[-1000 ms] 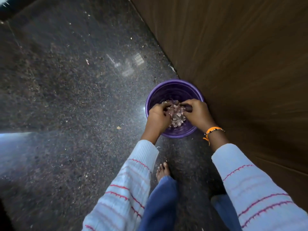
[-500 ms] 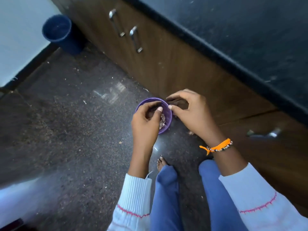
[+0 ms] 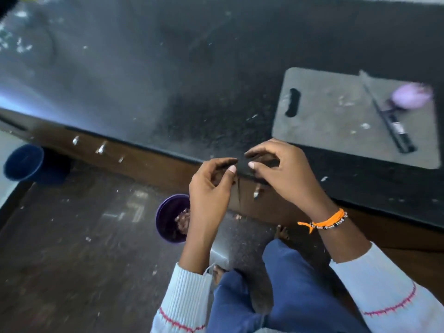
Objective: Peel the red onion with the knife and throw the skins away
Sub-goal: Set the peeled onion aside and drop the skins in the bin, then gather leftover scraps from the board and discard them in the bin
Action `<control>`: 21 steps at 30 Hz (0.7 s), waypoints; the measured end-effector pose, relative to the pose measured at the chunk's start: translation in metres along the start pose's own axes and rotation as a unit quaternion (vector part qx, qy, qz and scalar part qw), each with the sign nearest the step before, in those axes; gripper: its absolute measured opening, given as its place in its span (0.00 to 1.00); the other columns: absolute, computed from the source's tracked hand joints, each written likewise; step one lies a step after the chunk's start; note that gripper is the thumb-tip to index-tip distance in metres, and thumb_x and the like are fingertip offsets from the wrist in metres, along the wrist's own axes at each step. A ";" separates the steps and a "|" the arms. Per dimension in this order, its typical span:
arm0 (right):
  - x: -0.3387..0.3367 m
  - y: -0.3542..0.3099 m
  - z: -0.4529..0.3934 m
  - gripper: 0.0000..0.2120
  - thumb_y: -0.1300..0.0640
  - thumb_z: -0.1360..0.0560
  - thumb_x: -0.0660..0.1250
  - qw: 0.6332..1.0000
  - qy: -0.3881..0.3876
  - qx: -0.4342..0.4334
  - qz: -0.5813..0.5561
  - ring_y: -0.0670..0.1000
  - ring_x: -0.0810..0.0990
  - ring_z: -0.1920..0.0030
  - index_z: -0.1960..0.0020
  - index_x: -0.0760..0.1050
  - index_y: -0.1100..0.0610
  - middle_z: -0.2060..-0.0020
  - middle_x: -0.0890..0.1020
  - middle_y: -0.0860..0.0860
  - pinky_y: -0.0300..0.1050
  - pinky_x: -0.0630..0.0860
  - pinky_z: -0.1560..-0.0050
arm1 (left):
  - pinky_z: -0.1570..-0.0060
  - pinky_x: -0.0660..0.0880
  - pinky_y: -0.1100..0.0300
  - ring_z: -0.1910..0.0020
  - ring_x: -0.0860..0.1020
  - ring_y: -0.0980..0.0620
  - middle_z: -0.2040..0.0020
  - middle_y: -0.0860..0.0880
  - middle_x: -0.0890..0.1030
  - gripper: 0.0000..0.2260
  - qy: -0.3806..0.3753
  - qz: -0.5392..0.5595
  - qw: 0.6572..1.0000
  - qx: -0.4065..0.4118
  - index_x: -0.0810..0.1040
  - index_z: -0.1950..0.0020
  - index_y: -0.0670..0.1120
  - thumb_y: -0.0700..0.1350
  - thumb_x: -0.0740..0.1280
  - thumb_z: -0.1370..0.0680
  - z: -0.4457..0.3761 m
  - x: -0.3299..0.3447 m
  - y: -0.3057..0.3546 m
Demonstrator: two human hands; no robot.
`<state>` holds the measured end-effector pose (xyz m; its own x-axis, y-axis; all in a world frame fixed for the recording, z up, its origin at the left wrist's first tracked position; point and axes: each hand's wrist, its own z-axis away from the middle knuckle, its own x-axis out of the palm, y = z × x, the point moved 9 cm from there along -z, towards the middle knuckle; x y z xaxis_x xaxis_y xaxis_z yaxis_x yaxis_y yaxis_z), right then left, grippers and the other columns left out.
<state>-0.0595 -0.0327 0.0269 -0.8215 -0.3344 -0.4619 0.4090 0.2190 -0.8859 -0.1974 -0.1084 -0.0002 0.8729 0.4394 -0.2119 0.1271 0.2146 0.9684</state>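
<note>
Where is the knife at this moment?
In the head view, the black-handled knife lies on the grey cutting board at the right of the dark countertop, just left of the peeled pale purple onion.

Ahead of you the bench (image 3: 192, 80) carries the cutting board (image 3: 336, 121) at its right end. On that board the knife (image 3: 386, 116) lies toward the right side, and the onion (image 3: 412, 96) sits just beside its blade, farther right. Your left hand (image 3: 211, 188) and right hand (image 3: 283, 174) hang close together before the bench edge. Below on the floor (image 3: 84, 248), the small bin (image 3: 168, 219) with skins (image 3: 182, 218) in it stands left of your left forearm; a bucket (image 3: 24, 162) stands far left.
</note>
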 end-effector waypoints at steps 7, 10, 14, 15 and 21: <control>-0.108 0.047 -0.008 0.08 0.65 0.29 0.70 0.996 0.075 0.038 -0.002 0.43 0.82 0.58 0.54 0.80 0.54 0.56 0.81 0.44 0.43 0.80 0.53 | 0.49 0.79 0.48 0.54 0.81 0.53 0.51 0.48 0.82 0.09 -0.102 -0.012 0.994 0.042 0.80 0.53 0.53 0.39 0.65 0.23 -0.021 0.116 0.051; -0.140 0.066 -0.010 0.08 0.65 0.29 0.70 0.994 0.092 0.046 0.022 0.43 0.81 0.59 0.53 0.80 0.55 0.55 0.82 0.48 0.35 0.78 0.54 | 0.49 0.79 0.48 0.55 0.81 0.54 0.50 0.51 0.81 0.10 -0.125 -0.031 0.990 0.058 0.80 0.54 0.55 0.40 0.65 0.23 -0.030 0.158 0.061; -0.172 0.091 -0.013 0.13 0.67 0.27 0.65 0.984 0.120 0.052 0.120 0.48 0.79 0.51 0.44 0.79 0.58 0.50 0.81 0.53 0.34 0.73 0.49 | 0.48 0.76 0.59 0.51 0.78 0.57 0.48 0.54 0.78 0.09 -0.147 -0.082 0.983 0.072 0.79 0.52 0.56 0.41 0.66 0.24 -0.035 0.201 0.066; -0.176 0.096 -0.013 0.15 0.68 0.27 0.64 0.979 0.127 0.052 0.154 0.50 0.78 0.48 0.41 0.77 0.58 0.47 0.80 0.54 0.36 0.71 0.46 | 0.48 0.75 0.62 0.49 0.77 0.57 0.47 0.54 0.76 0.09 -0.147 -0.103 0.981 0.072 0.78 0.50 0.55 0.41 0.65 0.24 -0.035 0.208 0.066; -0.158 0.119 -0.017 0.23 0.70 0.28 0.63 0.934 0.078 0.074 0.340 0.60 0.71 0.43 0.34 0.68 0.64 0.40 0.73 0.58 0.48 0.70 0.43 | 0.38 0.70 0.55 0.41 0.71 0.51 0.41 0.51 0.72 0.15 -0.157 -0.174 0.970 0.067 0.74 0.37 0.50 0.39 0.63 0.23 -0.044 0.228 0.061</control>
<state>0.1121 0.0613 -0.0051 -0.3948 -0.0243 -0.9184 0.8984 0.1991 -0.3915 -0.0111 0.0437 0.0051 0.8640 0.0687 -0.4988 0.4816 0.1767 0.8584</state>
